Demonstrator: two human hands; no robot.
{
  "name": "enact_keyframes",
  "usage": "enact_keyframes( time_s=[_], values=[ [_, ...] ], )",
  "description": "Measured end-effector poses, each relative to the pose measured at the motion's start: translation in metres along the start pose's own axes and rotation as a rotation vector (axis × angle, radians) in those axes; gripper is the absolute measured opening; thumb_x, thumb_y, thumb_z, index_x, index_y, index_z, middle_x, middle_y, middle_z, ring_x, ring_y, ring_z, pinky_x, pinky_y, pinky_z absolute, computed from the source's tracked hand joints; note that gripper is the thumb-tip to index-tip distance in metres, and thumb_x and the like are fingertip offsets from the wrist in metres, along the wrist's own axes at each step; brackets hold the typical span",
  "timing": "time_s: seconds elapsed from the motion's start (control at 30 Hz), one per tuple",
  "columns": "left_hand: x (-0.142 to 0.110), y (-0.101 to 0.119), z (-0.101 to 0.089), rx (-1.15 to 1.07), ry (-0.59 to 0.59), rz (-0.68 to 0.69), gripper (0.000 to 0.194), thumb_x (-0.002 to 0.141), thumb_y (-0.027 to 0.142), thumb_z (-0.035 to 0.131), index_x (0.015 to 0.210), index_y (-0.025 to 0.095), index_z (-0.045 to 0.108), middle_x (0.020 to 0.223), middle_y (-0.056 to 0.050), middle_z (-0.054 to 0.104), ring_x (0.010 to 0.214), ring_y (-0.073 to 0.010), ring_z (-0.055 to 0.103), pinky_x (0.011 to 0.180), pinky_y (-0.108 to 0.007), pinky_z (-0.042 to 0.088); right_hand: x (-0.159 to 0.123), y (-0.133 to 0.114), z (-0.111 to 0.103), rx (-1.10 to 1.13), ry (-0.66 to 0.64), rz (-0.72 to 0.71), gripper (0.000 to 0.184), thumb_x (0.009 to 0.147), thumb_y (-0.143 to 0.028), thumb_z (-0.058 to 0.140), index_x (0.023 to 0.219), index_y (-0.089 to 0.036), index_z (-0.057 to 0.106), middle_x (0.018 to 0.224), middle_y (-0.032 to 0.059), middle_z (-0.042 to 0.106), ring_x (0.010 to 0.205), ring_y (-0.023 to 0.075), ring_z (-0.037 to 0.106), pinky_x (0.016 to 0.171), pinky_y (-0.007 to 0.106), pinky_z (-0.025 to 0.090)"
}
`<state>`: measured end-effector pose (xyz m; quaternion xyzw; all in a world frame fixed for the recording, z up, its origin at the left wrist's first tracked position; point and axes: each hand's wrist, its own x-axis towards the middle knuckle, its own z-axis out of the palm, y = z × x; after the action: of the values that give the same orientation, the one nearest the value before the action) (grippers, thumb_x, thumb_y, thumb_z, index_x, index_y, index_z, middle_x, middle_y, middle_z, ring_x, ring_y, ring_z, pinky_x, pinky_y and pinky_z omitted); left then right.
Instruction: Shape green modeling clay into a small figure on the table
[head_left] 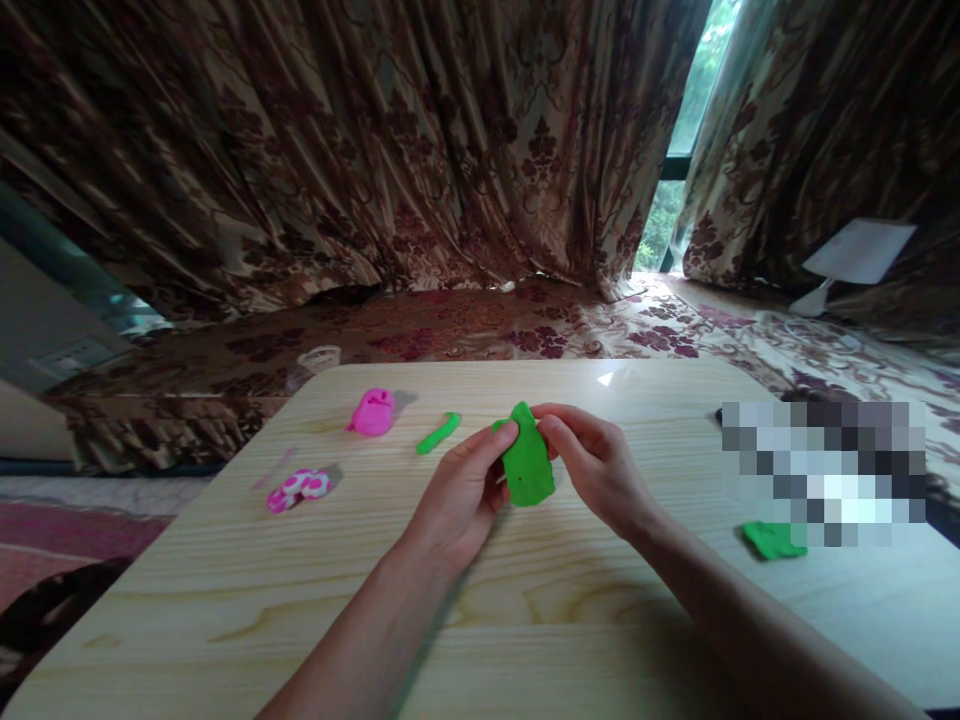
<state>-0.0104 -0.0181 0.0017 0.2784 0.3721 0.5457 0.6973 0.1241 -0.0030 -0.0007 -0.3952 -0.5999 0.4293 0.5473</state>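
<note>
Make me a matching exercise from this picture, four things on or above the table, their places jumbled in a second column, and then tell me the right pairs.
Things:
1. Rounded pink lump
2. Flat green slab
3. Spotted pink-and-white piece
4. Thin green roll

Places:
A. Lying on the table, third from the left of the four
B. Farthest left of the four
C. Held in the left hand, with the right hand at its edge
D. On the table, second from the left of the four

Right pairs: 1-D, 2-C, 3-B, 4-A.
</note>
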Motion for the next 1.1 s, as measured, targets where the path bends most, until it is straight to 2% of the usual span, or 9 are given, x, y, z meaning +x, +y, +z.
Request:
enact_keyframes(
  time_s=[0.07, 0.23, 0.37, 0.47, 0.53, 0.67, 0.83, 0.97, 1.1],
  values=[
    [0.001, 0.001, 0.000, -0.030, 0.038, 0.043, 0.020, 0.067, 0.026, 0.070, 0.083, 0.016, 0.066, 0.079, -0.003, 0.068, 0.064, -0.0108, 0.061, 0.055, -0.019, 0.049, 0.001, 0.002, 0.000, 0.010, -0.001, 0.026, 0.025, 0.081, -0.034, 0.052, 0.086, -0.015, 0.066, 0.068, 0.0013, 0.061, 0.063, 0.0116, 0.055, 0.058, 0.022, 0.046],
    [0.003, 0.003, 0.000, -0.059, 0.065, 0.082, 0.015, 0.065, 0.022, 0.072, 0.078, 0.016, 0.065, 0.079, 0.000, 0.067, 0.064, -0.0086, 0.060, 0.059, -0.020, 0.050, 0.000, 0.008, 0.002, 0.013, -0.111, 0.072, 0.022, 0.078, -0.034, 0.056, 0.079, -0.013, 0.064, 0.070, 0.0023, 0.062, 0.064, 0.0122, 0.055, 0.057, 0.023, 0.045],
    [0.001, 0.002, 0.000, -0.017, 0.092, 0.103, 0.021, 0.063, 0.027, 0.073, 0.079, 0.016, 0.067, 0.077, -0.001, 0.068, 0.065, -0.0101, 0.061, 0.057, -0.020, 0.048, -0.001, 0.008, 0.002, -0.017, -0.070, 0.036, 0.021, 0.080, -0.034, 0.055, 0.083, -0.014, 0.063, 0.074, 0.0027, 0.063, 0.066, 0.0125, 0.056, 0.059, 0.023, 0.046],
    [-0.002, 0.001, 0.002, 0.118, 0.100, 0.136, 0.027, 0.061, 0.032, 0.074, 0.082, 0.015, 0.070, 0.075, -0.004, 0.069, 0.066, -0.0126, 0.062, 0.061, -0.022, 0.048, 0.000, 0.007, 0.002, -0.014, -0.017, 0.020, 0.025, 0.080, -0.035, 0.054, 0.092, -0.016, 0.063, 0.085, 0.0044, 0.065, 0.074, 0.0145, 0.059, 0.064, 0.024, 0.048],
    [-0.004, 0.000, 0.003, 0.213, 0.091, 0.151, 0.028, 0.060, 0.032, 0.074, 0.081, 0.015, 0.071, 0.075, -0.005, 0.069, 0.067, -0.0133, 0.061, 0.064, -0.023, 0.047, 0.000, 0.006, 0.001, -0.022, -0.013, 0.011, 0.024, 0.079, -0.035, 0.056, 0.091, -0.016, 0.063, 0.085, 0.0045, 0.065, 0.076, 0.0148, 0.059, 0.064, 0.024, 0.048],
    [-0.005, -0.001, 0.003, 0.288, 0.054, 0.141, 0.025, 0.064, 0.030, 0.070, 0.083, 0.015, 0.072, 0.077, -0.005, 0.069, 0.068, -0.0135, 0.060, 0.064, -0.022, 0.046, 0.002, 0.004, -0.002, -0.035, -0.032, 0.007, 0.020, 0.077, -0.033, 0.057, 0.078, -0.014, 0.064, 0.072, 0.0019, 0.061, 0.066, 0.0120, 0.055, 0.058, 0.022, 0.045],
    [-0.005, -0.002, 0.003, 0.387, 0.044, 0.224, 0.022, 0.069, 0.025, 0.065, 0.088, 0.017, 0.071, 0.083, -0.004, 0.070, 0.078, -0.0148, 0.060, 0.070, -0.022, 0.044, 0.001, 0.002, -0.004, -0.028, -0.030, 0.061, 0.023, 0.073, -0.033, 0.061, 0.088, -0.015, 0.063, 0.074, 0.0011, 0.061, 0.059, 0.0099, 0.053, 0.053, 0.021, 0.043],
    [-0.007, -0.001, 0.005, 0.456, -0.013, 0.260, 0.019, 0.070, 0.023, 0.064, 0.086, 0.018, 0.072, 0.085, -0.003, 0.070, 0.078, -0.0149, 0.060, 0.070, -0.022, 0.043, 0.001, 0.001, -0.004, -0.038, -0.040, -0.023, 0.015, 0.074, -0.030, 0.061, 0.075, -0.015, 0.063, 0.076, 0.0019, 0.059, 0.066, 0.0109, 0.054, 0.056, 0.021, 0.044],
    [-0.007, -0.001, 0.003, 0.476, -0.047, 0.240, 0.020, 0.072, 0.024, 0.061, 0.088, 0.018, 0.071, 0.085, -0.003, 0.069, 0.075, -0.0149, 0.059, 0.068, -0.023, 0.042, 0.003, 0.001, -0.005, -0.051, -0.031, -0.027, 0.020, 0.078, -0.033, 0.056, 0.073, -0.015, 0.064, 0.072, 0.0013, 0.059, 0.066, 0.0115, 0.054, 0.057, 0.022, 0.044]
  ],
)
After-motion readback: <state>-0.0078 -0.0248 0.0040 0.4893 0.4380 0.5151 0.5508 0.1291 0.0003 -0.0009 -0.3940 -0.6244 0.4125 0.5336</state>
